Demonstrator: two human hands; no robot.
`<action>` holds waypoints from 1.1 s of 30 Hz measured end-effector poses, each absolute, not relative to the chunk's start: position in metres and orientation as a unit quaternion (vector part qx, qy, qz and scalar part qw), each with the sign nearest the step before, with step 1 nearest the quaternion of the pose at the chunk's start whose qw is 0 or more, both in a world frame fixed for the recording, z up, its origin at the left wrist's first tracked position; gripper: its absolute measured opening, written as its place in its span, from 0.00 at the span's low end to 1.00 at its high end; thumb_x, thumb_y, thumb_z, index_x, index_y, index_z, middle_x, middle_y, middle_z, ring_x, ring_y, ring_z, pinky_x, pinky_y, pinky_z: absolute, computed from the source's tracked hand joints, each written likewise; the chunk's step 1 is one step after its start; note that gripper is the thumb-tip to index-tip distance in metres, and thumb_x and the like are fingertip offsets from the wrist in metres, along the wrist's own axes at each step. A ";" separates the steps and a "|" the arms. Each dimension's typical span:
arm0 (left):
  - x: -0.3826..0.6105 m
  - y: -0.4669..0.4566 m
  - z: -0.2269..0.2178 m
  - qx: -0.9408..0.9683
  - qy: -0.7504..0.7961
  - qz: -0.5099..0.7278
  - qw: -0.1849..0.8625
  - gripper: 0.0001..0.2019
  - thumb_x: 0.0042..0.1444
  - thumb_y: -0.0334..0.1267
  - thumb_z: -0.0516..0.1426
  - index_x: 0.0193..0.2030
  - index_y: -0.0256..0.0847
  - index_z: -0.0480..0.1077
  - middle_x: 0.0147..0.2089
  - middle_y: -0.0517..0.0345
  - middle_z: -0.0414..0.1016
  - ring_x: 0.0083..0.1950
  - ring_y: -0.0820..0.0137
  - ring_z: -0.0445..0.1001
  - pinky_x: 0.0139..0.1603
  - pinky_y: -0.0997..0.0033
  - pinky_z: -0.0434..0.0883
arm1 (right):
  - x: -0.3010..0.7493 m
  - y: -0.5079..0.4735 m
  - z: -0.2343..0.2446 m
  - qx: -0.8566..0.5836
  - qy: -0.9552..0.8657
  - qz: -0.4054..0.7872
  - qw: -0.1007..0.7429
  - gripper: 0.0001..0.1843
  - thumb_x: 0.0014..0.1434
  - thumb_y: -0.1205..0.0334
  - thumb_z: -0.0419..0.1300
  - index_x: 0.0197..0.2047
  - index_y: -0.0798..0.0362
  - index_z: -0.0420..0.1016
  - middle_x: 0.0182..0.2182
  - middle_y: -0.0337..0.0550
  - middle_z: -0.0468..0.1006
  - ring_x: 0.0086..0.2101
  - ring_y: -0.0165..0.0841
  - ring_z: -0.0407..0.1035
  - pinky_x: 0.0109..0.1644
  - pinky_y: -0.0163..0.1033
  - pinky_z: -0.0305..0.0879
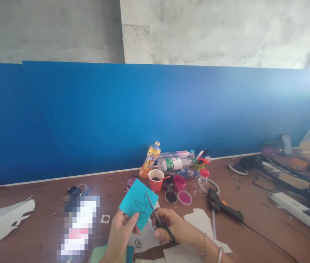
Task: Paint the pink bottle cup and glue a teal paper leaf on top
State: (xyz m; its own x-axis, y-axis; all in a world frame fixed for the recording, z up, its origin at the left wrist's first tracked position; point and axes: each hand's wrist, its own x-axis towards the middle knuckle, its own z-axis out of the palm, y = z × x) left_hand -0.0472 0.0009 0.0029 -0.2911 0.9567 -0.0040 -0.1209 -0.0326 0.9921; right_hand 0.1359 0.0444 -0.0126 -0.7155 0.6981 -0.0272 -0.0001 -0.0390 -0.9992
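Observed from my remote station, head view only.

**Work in hand:** cutting a pencilled outline out of a teal paper [136, 204], held off the table [48, 190] at lower centre of the frame. The drawn line, a lobed shape, shows on the sheet's right half.

**Left hand [122, 232]:** fingers and thumb are pinched together on the paper's lower edge, and the sheet tilts up toward the camera.

**Right hand [175, 228]:** fingers are curled through the black loops of the scissors [155, 213] and clamped on them. The blades point to the upper left and lie across the paper's right edge at the drawn line. They look nearly closed, though the gap is too fine for me to confirm.

**Step, in my judgement:** early in the cut. The outline appears largely whole, and I see no offcut hanging from the sheet.

**Next move, in my judgement:** it calls for short snips along the curve, with the left hand turning the paper to feed the line into the blades, thumb kept clear of the cut.

**Surroundings:**
- Behind the paper, a red cup [155, 180], paint pots [184, 197] and lying bottles [174, 163].
- Right of centre, a glue gun [222, 206].
- At lower left, white paper scraps [4, 221].
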 end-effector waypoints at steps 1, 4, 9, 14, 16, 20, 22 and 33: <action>-0.047 0.001 0.003 0.393 0.531 0.602 0.449 0.17 0.41 0.49 0.63 0.32 0.36 0.74 0.16 0.61 0.71 0.16 0.72 0.66 0.22 0.72 0.63 | 0.136 0.044 -0.013 -0.270 -0.639 0.671 0.261 0.29 0.40 0.41 0.70 0.34 0.54 0.65 0.22 0.32 0.68 0.21 0.24 0.63 0.23 0.29 0.61; -0.047 0.001 0.003 0.395 0.527 0.603 0.450 0.17 0.41 0.49 0.63 0.32 0.36 0.74 0.15 0.62 0.71 0.16 0.72 0.66 0.21 0.72 0.64 | 0.136 0.044 -0.015 -0.270 -0.637 0.674 0.260 0.29 0.40 0.41 0.70 0.34 0.55 0.65 0.23 0.33 0.69 0.21 0.24 0.63 0.24 0.29 0.61; -0.048 0.001 0.001 0.392 0.530 0.607 0.444 0.17 0.41 0.49 0.63 0.32 0.36 0.74 0.15 0.62 0.70 0.16 0.72 0.67 0.21 0.73 0.64 | 0.137 0.044 -0.014 -0.275 -0.640 0.670 0.256 0.28 0.42 0.42 0.69 0.34 0.55 0.66 0.23 0.33 0.69 0.21 0.23 0.63 0.24 0.29 0.60; -0.049 0.002 -0.002 0.403 0.528 0.594 0.453 0.19 0.42 0.51 0.63 0.32 0.36 0.74 0.14 0.61 0.70 0.16 0.71 0.66 0.21 0.72 0.63 | 0.137 0.043 -0.012 -0.278 -0.641 0.667 0.257 0.29 0.41 0.42 0.69 0.34 0.55 0.66 0.23 0.33 0.68 0.20 0.24 0.64 0.23 0.29 0.60; -0.049 0.001 -0.001 0.402 0.537 0.593 0.446 0.18 0.41 0.51 0.63 0.31 0.36 0.74 0.14 0.61 0.70 0.16 0.71 0.66 0.21 0.72 0.63 | 0.137 0.043 -0.012 -0.272 -0.639 0.671 0.259 0.29 0.41 0.41 0.69 0.34 0.55 0.66 0.24 0.34 0.69 0.21 0.24 0.64 0.23 0.29 0.60; -0.048 0.000 0.001 0.405 0.548 0.584 0.441 0.18 0.41 0.51 0.62 0.30 0.36 0.74 0.13 0.61 0.70 0.16 0.70 0.66 0.22 0.71 0.64 | 0.137 0.043 -0.011 -0.265 -0.638 0.675 0.260 0.29 0.42 0.41 0.69 0.35 0.55 0.66 0.25 0.34 0.69 0.21 0.23 0.64 0.23 0.29 0.60; -0.048 0.000 0.000 0.407 0.550 0.582 0.439 0.19 0.41 0.52 0.62 0.30 0.36 0.74 0.13 0.61 0.69 0.16 0.71 0.66 0.22 0.72 0.64 | 0.137 0.043 -0.011 -0.270 -0.640 0.671 0.260 0.29 0.42 0.41 0.69 0.34 0.55 0.66 0.25 0.34 0.69 0.21 0.24 0.64 0.24 0.29 0.60; -0.048 0.000 -0.001 0.421 0.551 0.580 0.429 0.18 0.43 0.51 0.62 0.29 0.36 0.74 0.13 0.59 0.70 0.16 0.71 0.66 0.21 0.73 0.63 | 0.139 0.046 -0.016 -0.262 -0.655 0.658 0.263 0.27 0.43 0.43 0.69 0.35 0.55 0.67 0.24 0.33 0.68 0.21 0.23 0.64 0.23 0.28 0.61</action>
